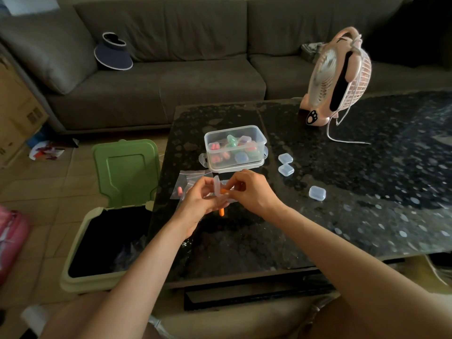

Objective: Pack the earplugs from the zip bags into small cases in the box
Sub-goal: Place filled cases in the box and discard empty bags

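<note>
Mid-frame clear plastic box (235, 148) part-filled — left hand (198, 200) grips small clear case (217, 189), right hand (253, 190) pinches orange foam earplug (223, 191); three loose cases (317, 193) look empty.

A clear rectangular plastic box (235, 148) stands open on the table (342, 192), holding small cases tinted pink, green, blue and purple; three clear small plastic cases (285, 158) lie shut to its right, two side by side and one apart. Flat clear zip bags (193, 176) lie just before the box, a pink earplug (179, 191) at their left edge. Over them the left hand (198, 201) holds an open clear case (217, 189), the right hand (249, 189) pinches an orange foam earplug (223, 191) against it, and a second orange earplug (221, 212) shows below the hands.
</note>
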Action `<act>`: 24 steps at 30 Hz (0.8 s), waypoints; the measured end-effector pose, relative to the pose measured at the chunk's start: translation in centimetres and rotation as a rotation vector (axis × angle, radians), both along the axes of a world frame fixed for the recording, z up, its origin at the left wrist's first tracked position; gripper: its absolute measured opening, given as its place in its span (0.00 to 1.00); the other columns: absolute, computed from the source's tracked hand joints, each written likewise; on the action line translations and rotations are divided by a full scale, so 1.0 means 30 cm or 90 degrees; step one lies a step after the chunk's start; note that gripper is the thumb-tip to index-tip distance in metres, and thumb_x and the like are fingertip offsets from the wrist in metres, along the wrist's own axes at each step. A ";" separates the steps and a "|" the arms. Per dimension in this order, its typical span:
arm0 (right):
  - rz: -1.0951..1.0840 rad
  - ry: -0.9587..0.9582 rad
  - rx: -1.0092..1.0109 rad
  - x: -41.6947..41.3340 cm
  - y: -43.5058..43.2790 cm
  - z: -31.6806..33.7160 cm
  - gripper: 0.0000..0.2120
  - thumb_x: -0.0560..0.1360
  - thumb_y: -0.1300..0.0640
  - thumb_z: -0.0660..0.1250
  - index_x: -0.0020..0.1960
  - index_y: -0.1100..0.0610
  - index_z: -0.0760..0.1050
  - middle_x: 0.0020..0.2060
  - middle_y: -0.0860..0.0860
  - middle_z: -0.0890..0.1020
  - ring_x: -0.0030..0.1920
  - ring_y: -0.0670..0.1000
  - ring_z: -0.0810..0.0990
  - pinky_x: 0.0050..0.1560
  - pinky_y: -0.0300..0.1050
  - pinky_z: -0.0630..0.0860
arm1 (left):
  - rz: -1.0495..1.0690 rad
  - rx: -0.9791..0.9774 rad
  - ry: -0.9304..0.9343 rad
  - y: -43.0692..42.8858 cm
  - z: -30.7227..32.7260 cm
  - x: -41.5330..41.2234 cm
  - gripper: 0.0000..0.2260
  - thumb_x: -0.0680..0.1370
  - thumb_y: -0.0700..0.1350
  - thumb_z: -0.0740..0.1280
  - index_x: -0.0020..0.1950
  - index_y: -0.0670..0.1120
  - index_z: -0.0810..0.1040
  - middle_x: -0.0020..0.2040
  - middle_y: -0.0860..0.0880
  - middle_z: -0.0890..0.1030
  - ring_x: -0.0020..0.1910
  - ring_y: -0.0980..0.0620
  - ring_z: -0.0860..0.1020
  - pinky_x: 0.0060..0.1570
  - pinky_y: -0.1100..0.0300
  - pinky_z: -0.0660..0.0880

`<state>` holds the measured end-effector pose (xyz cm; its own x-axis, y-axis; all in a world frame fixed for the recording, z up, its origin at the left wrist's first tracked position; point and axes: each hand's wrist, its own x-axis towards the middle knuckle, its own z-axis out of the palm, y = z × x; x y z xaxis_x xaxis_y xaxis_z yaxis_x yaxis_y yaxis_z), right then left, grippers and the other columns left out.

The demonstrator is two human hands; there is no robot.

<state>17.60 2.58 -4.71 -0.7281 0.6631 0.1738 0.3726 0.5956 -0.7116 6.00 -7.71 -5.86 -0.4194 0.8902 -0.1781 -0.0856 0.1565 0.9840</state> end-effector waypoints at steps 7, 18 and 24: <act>0.029 -0.013 -0.023 0.008 0.017 0.006 0.06 0.70 0.56 0.73 0.43 0.57 0.78 0.42 0.49 0.76 0.42 0.47 0.74 0.41 0.36 0.72 | -0.017 -0.015 0.023 0.006 -0.007 -0.003 0.36 0.49 0.62 0.80 0.55 0.59 0.74 0.55 0.50 0.83 0.49 0.50 0.83 0.71 0.39 0.56; 0.070 -0.112 0.097 0.005 0.008 0.011 0.09 0.73 0.51 0.69 0.47 0.56 0.79 0.46 0.48 0.75 0.44 0.48 0.74 0.42 0.41 0.72 | -0.023 -0.038 0.096 -0.008 -0.027 -0.022 0.33 0.48 0.68 0.77 0.49 0.61 0.75 0.52 0.56 0.83 0.57 0.51 0.80 0.69 0.37 0.58; 0.060 -0.008 -0.015 -0.007 0.009 0.013 0.10 0.71 0.49 0.72 0.49 0.53 0.80 0.42 0.47 0.79 0.40 0.45 0.76 0.43 0.43 0.76 | 0.035 -0.006 0.063 -0.027 0.004 -0.030 0.18 0.69 0.45 0.75 0.56 0.51 0.73 0.54 0.49 0.83 0.54 0.48 0.81 0.64 0.43 0.70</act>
<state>17.38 2.86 -4.32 -0.7896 0.5952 0.1491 0.3247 0.6115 -0.7215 5.11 -8.51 -5.73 -0.4828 0.8641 -0.1420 0.0029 0.1637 0.9865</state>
